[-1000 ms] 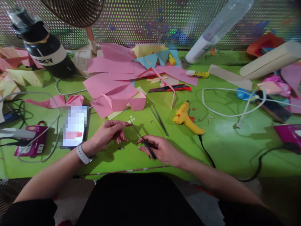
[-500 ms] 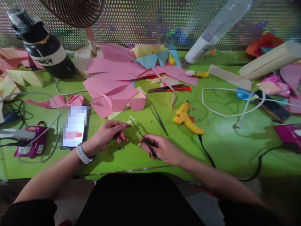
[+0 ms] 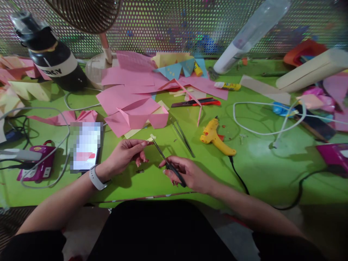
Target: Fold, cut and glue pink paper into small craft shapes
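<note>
My right hand is wrapped round the dark handles of the scissors, whose blades point up and left. At the blade tips is a small pale yellow paper piece. My left hand, with a white watch band on its wrist, pinches at the edge of that piece, thumb and forefinger together. Metal tweezers lie just beyond my right hand. Behind the hands stands a folded pink paper shape. A yellow glue gun rests to the right, its black cord trailing toward me.
A phone and a purple power socket with cables lie left. Farther back are a black bottle, a fan, pink sheets, a red cutter and glue sticks. A white cable loops at right.
The scissors' handles have shifted slightly right and down in my right hand, and its fingers have spread a little. My left hand has barely moved.
</note>
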A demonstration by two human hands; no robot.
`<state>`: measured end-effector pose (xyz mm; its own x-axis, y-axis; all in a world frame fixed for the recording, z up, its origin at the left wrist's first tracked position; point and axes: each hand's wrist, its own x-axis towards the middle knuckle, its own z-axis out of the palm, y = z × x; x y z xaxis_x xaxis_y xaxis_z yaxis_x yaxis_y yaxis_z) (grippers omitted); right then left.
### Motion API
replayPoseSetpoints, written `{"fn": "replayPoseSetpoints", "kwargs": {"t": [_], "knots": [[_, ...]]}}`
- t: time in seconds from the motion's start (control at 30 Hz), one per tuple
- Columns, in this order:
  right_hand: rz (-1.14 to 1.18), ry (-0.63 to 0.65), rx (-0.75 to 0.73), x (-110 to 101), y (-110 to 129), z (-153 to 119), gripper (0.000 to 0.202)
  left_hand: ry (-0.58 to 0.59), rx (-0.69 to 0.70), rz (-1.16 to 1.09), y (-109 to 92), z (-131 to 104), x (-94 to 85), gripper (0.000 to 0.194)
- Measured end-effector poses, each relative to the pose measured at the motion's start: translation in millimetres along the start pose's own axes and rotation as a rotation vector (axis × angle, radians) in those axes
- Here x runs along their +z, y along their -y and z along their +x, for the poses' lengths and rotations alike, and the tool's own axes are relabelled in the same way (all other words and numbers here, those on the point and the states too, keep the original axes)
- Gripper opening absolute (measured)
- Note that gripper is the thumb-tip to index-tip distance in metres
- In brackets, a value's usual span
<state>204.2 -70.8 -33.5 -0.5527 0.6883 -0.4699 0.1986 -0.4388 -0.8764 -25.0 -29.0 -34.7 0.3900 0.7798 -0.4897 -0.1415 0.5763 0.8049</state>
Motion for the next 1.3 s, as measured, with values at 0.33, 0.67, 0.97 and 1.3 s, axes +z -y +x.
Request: {"fn": "replayPoseSetpoints", "kwargs": {"t": [0.33,0.67,0.97,1.3], "knots": [[0.015,0.007,-0.004,-0.9,-1.4,0.4,0.039,-0.008,0.020,-0.041,0.8,-1.0,0.5,0.024],[-0.035,-0.008,-0.002,1.4,0.6,1.3,0.039,0.013,-0.039,-0.050,-0.1,-1.8,1.7,0.019],[-0.047,-0.016,-0.014,2.2,1.9,2.4,0.037,0.048,-0.014,-0.055,0.9,-1.3,-1.6,0.018],[-0.001,-0.026,-0.020,2.9,-1.1,2.8,0.036,0.025,-0.008,-0.069,-0.6,-0.2,0.7,0.019]]}}
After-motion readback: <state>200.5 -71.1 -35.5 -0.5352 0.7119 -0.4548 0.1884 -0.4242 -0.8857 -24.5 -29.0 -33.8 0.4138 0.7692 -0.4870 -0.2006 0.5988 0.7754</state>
